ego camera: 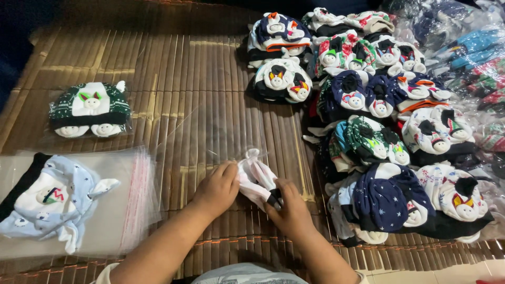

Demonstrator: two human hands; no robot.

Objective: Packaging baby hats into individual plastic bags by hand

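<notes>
My left hand (216, 188) and my right hand (289, 209) both grip a small white baby hat (256, 176) with a dark band, folded between them on a bamboo mat (173, 79). A clear plastic bag (221, 134) lies open just beyond the hat, its mouth at my fingers. The hat's front end sits at the bag's opening.
A stack of clear bags (105, 210) at the left carries a light blue hat (52, 202). A bagged green and white hat (90, 109) lies behind it. Several piles of patterned hats (379, 137) fill the right side, with bagged goods (468, 52) at the far right.
</notes>
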